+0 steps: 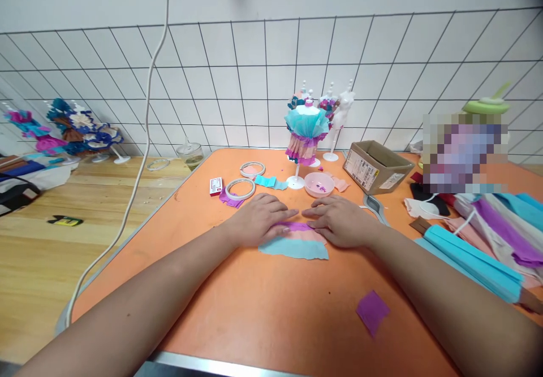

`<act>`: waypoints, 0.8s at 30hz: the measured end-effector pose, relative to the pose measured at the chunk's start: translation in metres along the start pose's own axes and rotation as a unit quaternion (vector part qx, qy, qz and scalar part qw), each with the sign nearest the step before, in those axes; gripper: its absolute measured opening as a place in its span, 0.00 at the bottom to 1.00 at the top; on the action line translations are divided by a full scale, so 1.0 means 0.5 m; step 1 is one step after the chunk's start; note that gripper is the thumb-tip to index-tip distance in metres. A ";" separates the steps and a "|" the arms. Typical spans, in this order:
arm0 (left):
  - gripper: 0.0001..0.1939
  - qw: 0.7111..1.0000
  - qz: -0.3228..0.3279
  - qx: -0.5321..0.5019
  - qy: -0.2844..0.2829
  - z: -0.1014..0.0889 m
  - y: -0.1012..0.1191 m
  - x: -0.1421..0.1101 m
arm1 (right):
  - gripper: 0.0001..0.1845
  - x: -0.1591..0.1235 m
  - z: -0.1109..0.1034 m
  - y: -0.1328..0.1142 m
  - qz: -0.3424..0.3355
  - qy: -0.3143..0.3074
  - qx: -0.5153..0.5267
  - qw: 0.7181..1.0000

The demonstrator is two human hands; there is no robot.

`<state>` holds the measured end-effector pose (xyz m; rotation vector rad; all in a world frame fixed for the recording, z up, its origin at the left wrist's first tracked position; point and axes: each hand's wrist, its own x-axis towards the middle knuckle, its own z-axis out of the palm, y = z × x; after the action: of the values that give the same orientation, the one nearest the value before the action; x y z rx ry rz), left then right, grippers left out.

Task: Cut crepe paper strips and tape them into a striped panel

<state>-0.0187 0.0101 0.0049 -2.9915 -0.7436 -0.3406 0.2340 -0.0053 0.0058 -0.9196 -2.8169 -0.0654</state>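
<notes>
Layered strips of crepe paper lie flat on the orange tabletop in front of me: a light blue strip (294, 248) nearest, a pink one (303, 235) above it and a narrow purple strip (298, 226) on top. My left hand (261, 219) rests on the left end, fingers stretched out and thumb on the purple edge. At the right end, my right hand (339, 221) touches the paper with its fingers extended. Both palms face down, and the fingers partly cover the strip ends. Just beyond stands a small dress form (307, 134) in a turquoise and purple paper dress.
Two tape rolls (240, 189), a small red-and-white box (216, 186) and a pink bowl (319, 185) sit behind the hands. Scissors (375, 208), a cardboard box (376, 168) and folded crepe paper (475, 261) are at right. A purple scrap (373, 312) lies nearer. A white cable (146, 122) hangs left.
</notes>
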 end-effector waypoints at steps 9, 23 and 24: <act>0.22 0.999 -0.013 0.013 -0.042 0.026 0.030 0.013 | 0.17 -0.009 0.011 0.019 0.011 0.013 0.025 1.000; 0.23 0.999 0.005 0.011 -0.038 0.026 0.023 0.009 | 0.20 -0.008 0.015 0.023 -0.010 0.015 -0.012 1.000; 0.23 0.999 0.005 0.010 -0.038 0.025 0.023 0.009 | 0.19 -0.006 0.014 0.023 -0.016 0.008 -0.012 1.000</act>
<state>-0.0068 0.0032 -0.0062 -3.0040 -0.7347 -0.2182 0.2421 0.0029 -0.0019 -0.8745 -2.8221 -0.1114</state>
